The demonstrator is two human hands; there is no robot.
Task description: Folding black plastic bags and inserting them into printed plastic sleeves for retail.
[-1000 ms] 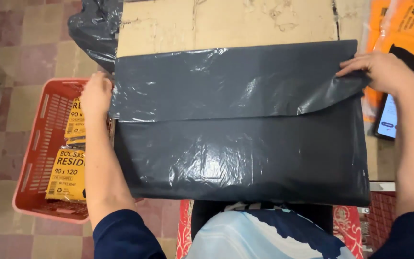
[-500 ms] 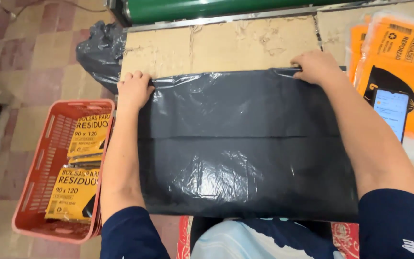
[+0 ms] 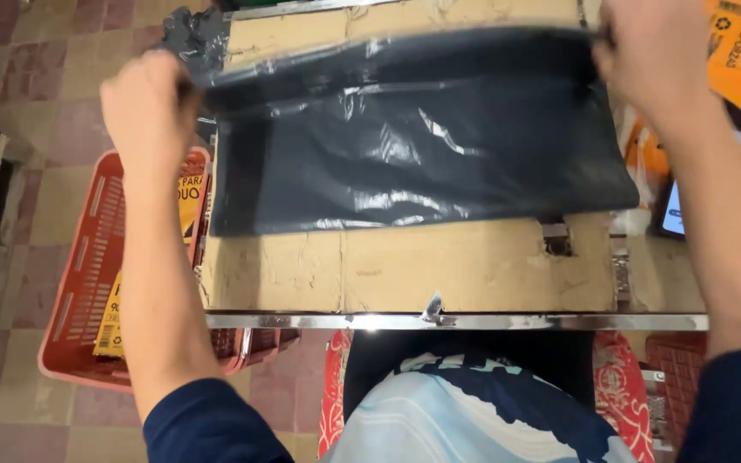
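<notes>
Bottom of the frame, the cardboard-topped bench (image 3: pixel 405 274) is showing bare along its near edge. Above it the folded black plastic bag (image 3: pixel 413 146) is hanging, long axis running left to right, lower edge sagging. Left hand (image 3: pixel 149 107) is clenching its upper left corner; right hand (image 3: pixel 653 51), partly cut off at the top, is gripping the upper right. A red basket (image 3: pixel 87 257) is sitting at the left.

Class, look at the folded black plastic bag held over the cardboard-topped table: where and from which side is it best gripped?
Grip the black plastic bag at the two ends of its far folded edge, coming from above, as the left hand and right hand do. The sheet is wide and limp, so a grip at both ends keeps it spread over the table.
</notes>
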